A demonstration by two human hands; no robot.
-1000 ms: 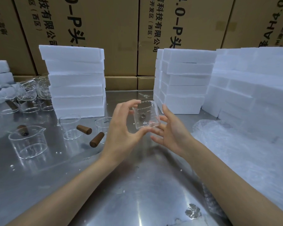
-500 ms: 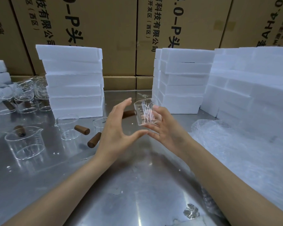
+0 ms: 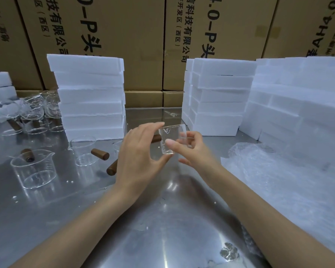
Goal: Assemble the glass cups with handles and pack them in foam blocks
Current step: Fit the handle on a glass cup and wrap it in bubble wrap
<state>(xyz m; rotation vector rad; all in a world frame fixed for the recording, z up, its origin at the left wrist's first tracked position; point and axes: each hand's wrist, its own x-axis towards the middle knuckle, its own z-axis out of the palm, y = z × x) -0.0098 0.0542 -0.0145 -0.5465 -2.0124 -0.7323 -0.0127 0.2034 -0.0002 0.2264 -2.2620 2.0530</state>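
Glass cup (image 3: 171, 139) is raised above the steel table (image 3: 162, 219), between both hands. We note our left hand (image 3: 137, 157) pinching its rim and base, our right hand (image 3: 191, 149) curled round its right side. A wooden handle (image 3: 156, 138) projects leftward behind the left fingers; foam blocks (image 3: 219, 97) stand beyond, nearer the right hand.

Bare steel tabletop (image 3: 162, 219) lies open under my forearms. On my left, clear glass cups (image 3: 34, 169) and brown wooden handles (image 3: 100, 154) crowd the way; crumpled bubble wrap (image 3: 282, 182) blocks my right. Tall white foam block stacks (image 3: 91, 97) wall the back, leaving a gap between them.
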